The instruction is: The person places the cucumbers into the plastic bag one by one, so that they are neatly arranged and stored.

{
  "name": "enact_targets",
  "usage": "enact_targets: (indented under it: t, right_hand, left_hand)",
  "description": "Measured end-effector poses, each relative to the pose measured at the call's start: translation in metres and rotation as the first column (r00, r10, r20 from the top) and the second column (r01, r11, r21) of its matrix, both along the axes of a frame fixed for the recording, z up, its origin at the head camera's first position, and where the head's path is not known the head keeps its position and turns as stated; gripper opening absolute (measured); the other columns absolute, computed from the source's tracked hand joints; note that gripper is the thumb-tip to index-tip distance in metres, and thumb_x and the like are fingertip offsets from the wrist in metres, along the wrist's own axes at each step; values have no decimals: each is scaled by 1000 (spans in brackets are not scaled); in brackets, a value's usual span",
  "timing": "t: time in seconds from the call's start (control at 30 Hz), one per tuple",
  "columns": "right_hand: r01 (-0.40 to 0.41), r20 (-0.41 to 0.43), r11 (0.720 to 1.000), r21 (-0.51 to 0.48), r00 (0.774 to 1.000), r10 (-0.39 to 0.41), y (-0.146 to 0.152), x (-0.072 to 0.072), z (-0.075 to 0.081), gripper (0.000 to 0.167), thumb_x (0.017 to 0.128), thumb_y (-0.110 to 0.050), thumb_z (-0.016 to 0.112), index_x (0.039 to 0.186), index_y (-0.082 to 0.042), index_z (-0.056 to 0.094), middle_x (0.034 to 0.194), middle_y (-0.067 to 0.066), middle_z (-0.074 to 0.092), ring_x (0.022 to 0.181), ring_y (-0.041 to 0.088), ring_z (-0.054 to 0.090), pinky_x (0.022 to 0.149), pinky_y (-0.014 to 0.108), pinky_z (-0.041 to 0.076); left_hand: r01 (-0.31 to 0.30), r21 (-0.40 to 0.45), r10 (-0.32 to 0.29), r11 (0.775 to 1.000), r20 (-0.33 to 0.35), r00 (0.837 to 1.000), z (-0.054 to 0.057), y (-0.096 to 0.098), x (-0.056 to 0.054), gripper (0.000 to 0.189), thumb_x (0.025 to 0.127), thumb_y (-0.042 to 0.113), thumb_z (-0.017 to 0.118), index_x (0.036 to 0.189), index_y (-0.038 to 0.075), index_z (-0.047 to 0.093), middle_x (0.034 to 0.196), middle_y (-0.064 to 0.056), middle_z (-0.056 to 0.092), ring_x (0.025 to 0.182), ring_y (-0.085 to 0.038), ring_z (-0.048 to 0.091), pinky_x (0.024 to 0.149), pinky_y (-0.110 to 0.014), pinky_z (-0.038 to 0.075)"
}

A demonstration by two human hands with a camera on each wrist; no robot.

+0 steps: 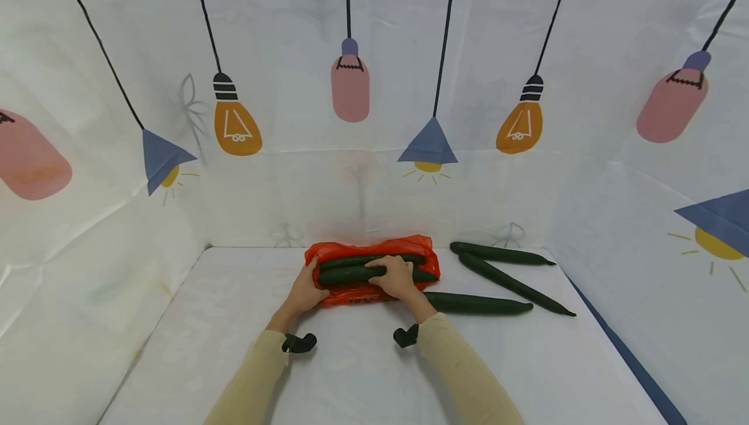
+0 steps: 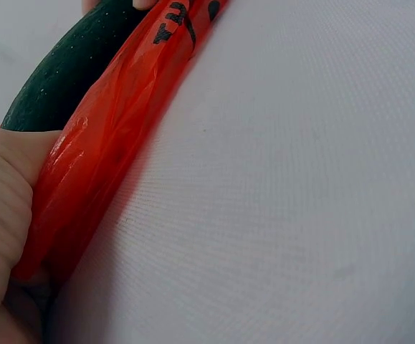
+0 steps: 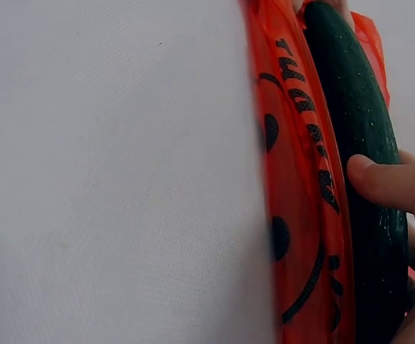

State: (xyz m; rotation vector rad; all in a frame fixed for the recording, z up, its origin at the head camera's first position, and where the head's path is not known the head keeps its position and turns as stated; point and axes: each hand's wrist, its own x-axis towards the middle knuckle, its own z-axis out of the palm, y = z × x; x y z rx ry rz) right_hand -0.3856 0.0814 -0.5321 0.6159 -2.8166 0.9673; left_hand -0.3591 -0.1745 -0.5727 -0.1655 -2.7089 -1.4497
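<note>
While a white sheet printed with hanging lamps (image 1: 281,197) fills the background, a flat white counter (image 1: 345,379) spreads in front of it, and two cream-coloured sleeves (image 1: 474,373) reach in over its near side. Toward the counter's far edge lies a thin, glossy red plastic bag (image 1: 412,244) with dark lettering along its near side, its film surrounding two long dark-green cucumbers (image 1: 345,275) set side by side. To the right, three loose dark-green cucumbers (image 1: 509,283) rest on the counter: two have their left ends together and spread apart rightward, while the third lies nearer, its left end partly hidden behind the right wrist. Of the hands, the left hand (image 1: 304,290) is curled round the bag's left end, thumb on the near side; the right hand (image 1: 398,277) is partly closed, thumb and fingers gripping the nearer bagged cucumber. Smallest are the black wrist-worn devices (image 1: 300,344), one at each cuff.
</note>
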Motion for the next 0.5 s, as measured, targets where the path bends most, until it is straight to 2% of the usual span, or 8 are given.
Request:
enact_targets:
  t: [0.23, 0.5]
  right_hand:
    - [-29, -13, 1000, 9, 999, 29, 1, 1, 3, 30, 78, -22, 82, 107, -29, 76, 115, 0, 67, 106, 24, 55, 82, 48, 30]
    - [-56, -40, 995, 82, 997, 60, 2, 1, -4, 30, 78, -22, 82, 107, -29, 77, 108, -3, 66, 102, 22, 53, 79, 42, 31]
  left_hand:
    - [-2, 2, 2, 1000, -4, 1000, 1, 0, -2, 101, 72, 1, 74, 154, -1, 15, 154, -22, 24, 138, -38, 28, 108, -57, 26]
    - [8, -5, -8, 1000, 18, 1000, 2, 1, 0, 101, 73, 1, 74, 154, 0, 14, 156, -22, 20, 141, -38, 21, 109, -57, 24]
